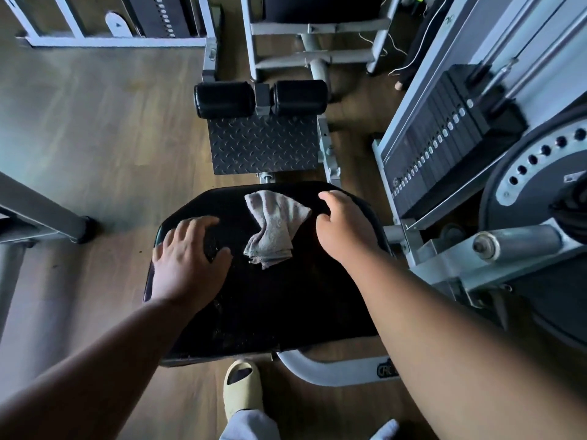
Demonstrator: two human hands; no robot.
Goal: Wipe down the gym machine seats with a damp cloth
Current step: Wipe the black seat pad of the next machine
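I count one black seat (270, 300), one grey cloth (273, 228) lying crumpled on it, untouched. My left hand (187, 262) rests flat, fingers spread. My right hand (344, 227) rests at the seat's edge, fingers loosely curled, holding nothing.

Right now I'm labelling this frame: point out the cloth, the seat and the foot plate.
cloth (274, 228): head view, middle of the crumpled fabric.
seat (270, 306): head view, bare black pad.
foot plate (263, 144): head view, centre of the patterned metal.

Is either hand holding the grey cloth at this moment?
No, the cloth lies loose on the seat between the left hand and the right hand, and neither touches it.
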